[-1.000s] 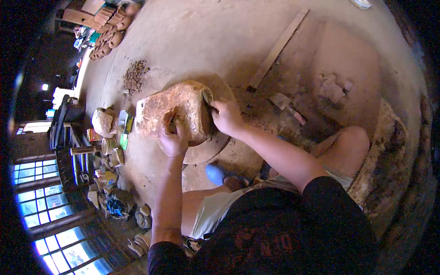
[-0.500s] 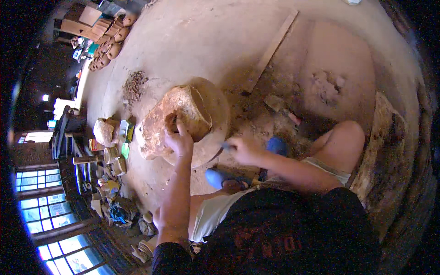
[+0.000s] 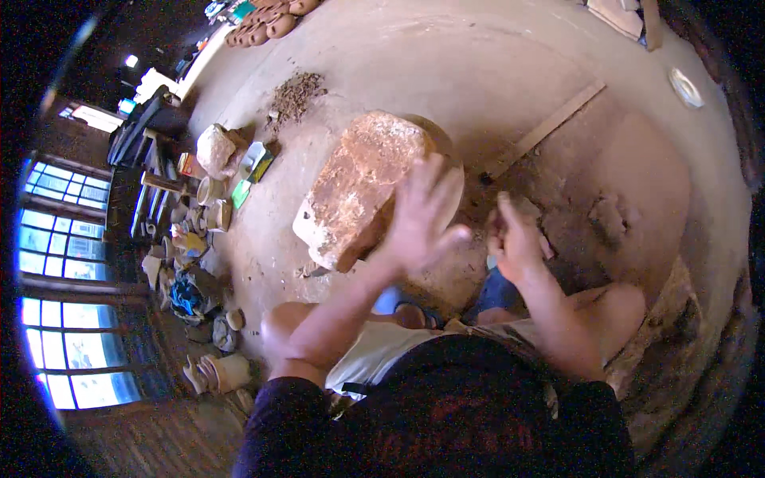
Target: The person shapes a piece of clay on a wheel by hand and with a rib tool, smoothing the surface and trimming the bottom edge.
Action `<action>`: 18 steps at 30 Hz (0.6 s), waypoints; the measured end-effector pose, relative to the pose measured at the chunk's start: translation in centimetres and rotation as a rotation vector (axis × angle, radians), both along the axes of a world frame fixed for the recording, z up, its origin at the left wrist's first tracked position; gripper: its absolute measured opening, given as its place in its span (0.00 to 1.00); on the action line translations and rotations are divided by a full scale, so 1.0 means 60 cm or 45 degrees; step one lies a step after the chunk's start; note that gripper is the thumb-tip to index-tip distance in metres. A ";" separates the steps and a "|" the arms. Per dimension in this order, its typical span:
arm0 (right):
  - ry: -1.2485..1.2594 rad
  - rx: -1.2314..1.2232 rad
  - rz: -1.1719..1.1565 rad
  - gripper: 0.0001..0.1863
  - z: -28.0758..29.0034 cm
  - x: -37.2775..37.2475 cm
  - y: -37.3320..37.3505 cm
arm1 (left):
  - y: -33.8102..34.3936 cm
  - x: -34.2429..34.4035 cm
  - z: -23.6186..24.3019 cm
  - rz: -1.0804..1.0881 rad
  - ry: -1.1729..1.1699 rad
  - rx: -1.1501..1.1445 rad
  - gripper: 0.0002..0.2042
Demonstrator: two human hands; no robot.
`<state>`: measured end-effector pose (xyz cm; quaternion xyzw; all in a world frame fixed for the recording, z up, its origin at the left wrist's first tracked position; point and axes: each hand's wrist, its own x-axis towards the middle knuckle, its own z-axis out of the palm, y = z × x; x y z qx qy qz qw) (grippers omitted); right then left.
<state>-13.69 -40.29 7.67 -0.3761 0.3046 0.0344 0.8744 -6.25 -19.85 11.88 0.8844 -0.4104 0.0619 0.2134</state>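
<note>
A large rough block (image 3: 360, 183), whitish and caked with rust-brown, lies on the floor in front of me, partly over a pale round disc (image 3: 454, 187). My left hand (image 3: 421, 209) is open above the block's right side, fingers spread and slightly blurred. It hides part of the block, and I cannot tell whether it touches. To the right, my right hand (image 3: 518, 243) is raised with one digit stretched up and the other fingers curled in. Whatever those curled fingers may hold is hidden.
Dark crumbs (image 3: 296, 97) lie scattered beyond the block. A wooden plank (image 3: 550, 127) rests on the floor at the right. At the left are a pale lump (image 3: 216, 151), a small open box (image 3: 255, 161) and several pots. Brown rounded pots (image 3: 267, 24) stand at the back.
The view has shifted, and the block shows a different side, its hollow end no longer visible. My left hand has left its surface and spread open; my right hand has risen.
</note>
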 end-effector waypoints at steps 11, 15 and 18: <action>-0.085 -1.086 -0.587 0.26 0.081 -0.099 -0.293 | 0.290 0.110 -0.124 0.799 0.718 -0.367 0.39; 0.095 -2.191 -0.768 0.32 0.132 -0.119 -0.372 | 0.242 0.074 -0.108 0.933 0.625 -0.204 0.41; 0.382 -2.848 -0.785 0.35 0.004 -0.125 -0.468 | 0.242 0.071 -0.141 0.884 0.383 -0.019 0.44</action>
